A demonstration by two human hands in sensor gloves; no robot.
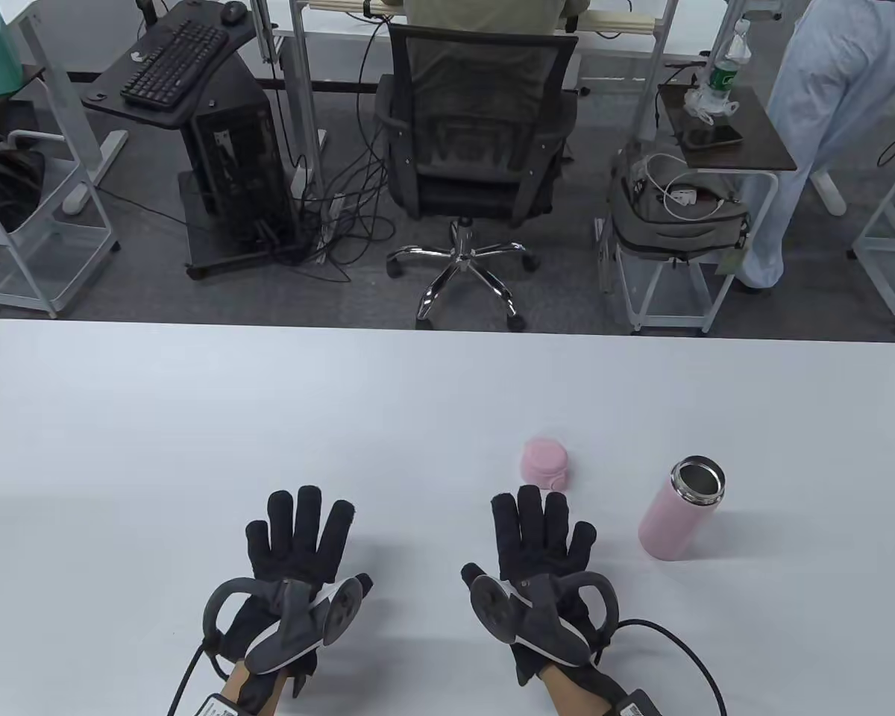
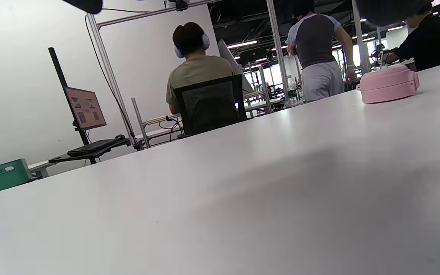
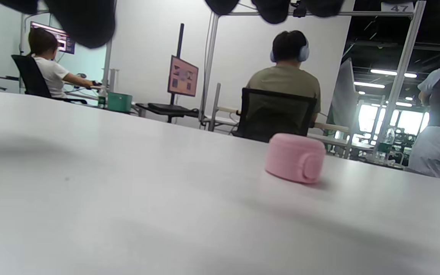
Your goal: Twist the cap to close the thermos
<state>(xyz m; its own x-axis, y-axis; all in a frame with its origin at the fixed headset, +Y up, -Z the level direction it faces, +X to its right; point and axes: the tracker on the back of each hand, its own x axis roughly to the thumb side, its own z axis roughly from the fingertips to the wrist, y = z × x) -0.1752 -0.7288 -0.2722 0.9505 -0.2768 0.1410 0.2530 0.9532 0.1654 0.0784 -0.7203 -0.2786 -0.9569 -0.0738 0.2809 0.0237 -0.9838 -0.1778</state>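
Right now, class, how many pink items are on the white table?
2. The pink cap sits just beyond the right hand; the open pink thermos stands to the cap's right. Nothing seems hidden.

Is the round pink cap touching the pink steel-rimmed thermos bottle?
Apart. The table view shows bare white table between the round pink cap and the upright pink steel-rimmed thermos bottle.
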